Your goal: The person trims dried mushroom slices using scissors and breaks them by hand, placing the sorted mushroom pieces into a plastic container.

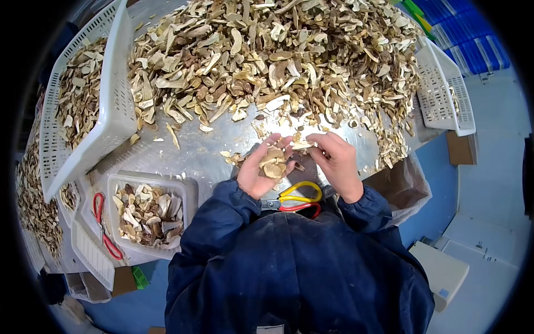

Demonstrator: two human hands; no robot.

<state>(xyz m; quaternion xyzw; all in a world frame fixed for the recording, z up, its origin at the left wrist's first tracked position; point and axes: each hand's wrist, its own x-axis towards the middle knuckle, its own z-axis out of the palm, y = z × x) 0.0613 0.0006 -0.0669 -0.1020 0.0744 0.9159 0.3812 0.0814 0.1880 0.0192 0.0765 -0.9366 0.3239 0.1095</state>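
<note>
My left hand (257, 173) is palm up with its fingers curled around several dried mushroom slices (273, 163). Just to its right, my right hand (337, 165) pinches a pale mushroom slice (302, 145) between thumb and fingertips. Both hands are close together over the near edge of the metal table (194, 146). Below them, close to my body, lies a pair of scissors (300, 199) with one yellow and one red handle; its blades are partly hidden. Ahead spreads a large heap of dried mushroom slices (267, 61).
At left stand a white slotted basket (118, 83) of slices, a clear plastic tub (191, 201) with more slices, and red-handled scissors (101, 222). Another white basket (439, 92) is at right, above a bag-lined bin (409, 186). Blue packs (467, 42) lie beyond.
</note>
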